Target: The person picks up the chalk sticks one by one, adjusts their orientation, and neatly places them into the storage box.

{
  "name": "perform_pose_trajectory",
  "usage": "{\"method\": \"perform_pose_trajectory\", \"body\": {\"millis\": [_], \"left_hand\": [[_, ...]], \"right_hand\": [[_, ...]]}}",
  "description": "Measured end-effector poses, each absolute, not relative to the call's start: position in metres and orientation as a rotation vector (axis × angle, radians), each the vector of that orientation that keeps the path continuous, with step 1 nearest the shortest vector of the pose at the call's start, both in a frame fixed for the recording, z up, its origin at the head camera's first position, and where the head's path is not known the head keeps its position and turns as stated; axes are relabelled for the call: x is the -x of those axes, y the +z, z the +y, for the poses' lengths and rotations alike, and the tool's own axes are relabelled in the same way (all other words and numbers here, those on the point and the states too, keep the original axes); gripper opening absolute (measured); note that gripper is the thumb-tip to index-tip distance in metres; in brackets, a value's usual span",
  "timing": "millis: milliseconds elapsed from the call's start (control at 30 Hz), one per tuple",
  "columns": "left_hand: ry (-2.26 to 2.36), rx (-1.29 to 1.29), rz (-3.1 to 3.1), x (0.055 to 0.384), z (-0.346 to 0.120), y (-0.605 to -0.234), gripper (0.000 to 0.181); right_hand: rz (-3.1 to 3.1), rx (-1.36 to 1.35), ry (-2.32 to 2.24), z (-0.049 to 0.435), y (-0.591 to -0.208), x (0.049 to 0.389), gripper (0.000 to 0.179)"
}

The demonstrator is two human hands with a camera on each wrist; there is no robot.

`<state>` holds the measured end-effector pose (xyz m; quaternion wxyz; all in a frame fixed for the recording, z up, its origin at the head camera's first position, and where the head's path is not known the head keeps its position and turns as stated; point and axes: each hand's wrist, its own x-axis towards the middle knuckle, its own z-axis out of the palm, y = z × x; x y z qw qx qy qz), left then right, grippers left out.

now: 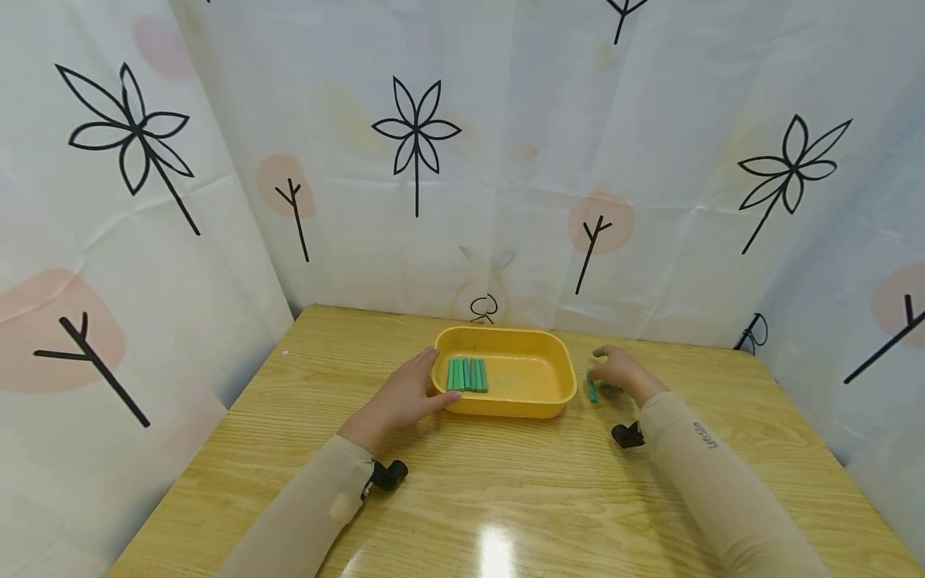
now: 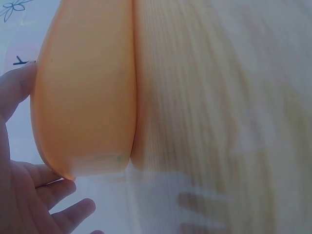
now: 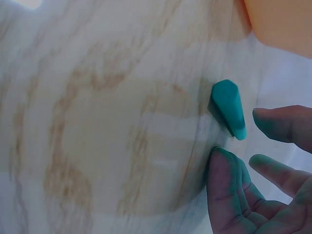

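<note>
A yellow plastic tray (image 1: 499,408) stands on the table with several green sticks (image 1: 466,375) lying side by side at its left end. My left hand (image 1: 401,397) holds the tray's left end, thumb along the front rim and fingers at the far side. In the left wrist view the fingertips (image 2: 61,187) touch the rim. To the right of the tray, my right hand (image 1: 623,373) reaches down around a loose green stick (image 1: 592,389). The right wrist view shows this stick (image 3: 229,107) near the spread thumb and fingers, a gap between. Green tints the fingertips.
The tray sits toward the back of a wooden table (image 1: 462,490). White cloth (image 1: 506,201) with flower and twig drawings hangs behind and on both sides. A dark wrist camera (image 1: 389,475) is on the left wrist, another (image 1: 627,435) on the right.
</note>
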<state>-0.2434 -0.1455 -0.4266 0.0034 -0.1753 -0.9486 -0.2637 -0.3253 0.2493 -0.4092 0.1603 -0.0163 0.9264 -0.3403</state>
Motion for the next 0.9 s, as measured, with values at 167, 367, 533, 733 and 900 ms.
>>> {"method": "perform_pose_trajectory", "body": {"millis": [167, 367, 533, 733, 900], "left_hand": [[-0.829, 0.543, -2.980, 0.2454, -0.1467, -0.4307, 0.101], [-0.821, 0.540, -2.978, 0.2457, -0.1466, -0.4315, 0.101], [-0.819, 0.538, -2.989, 0.2439, -0.1456, -0.4290, 0.100], [-0.862, 0.528, -2.992, 0.2424, -0.1450, -0.4256, 0.100], [-0.848, 0.527, -3.006, 0.2421, -0.1452, -0.4263, 0.100]], "right_hand": [[2.625, 0.034, -0.967, 0.2475, -0.4108, 0.3258, 0.069], [2.639, 0.023, -0.906, 0.2438, -0.4101, 0.3254, 0.070], [2.630, 0.033, -0.882, 0.2439, -0.4101, 0.3224, 0.070], [2.587, 0.036, -0.926, 0.2441, -0.4110, 0.3195, 0.070], [2.566, 0.040, -0.946, 0.2423, -0.4123, 0.3176, 0.065]]}}
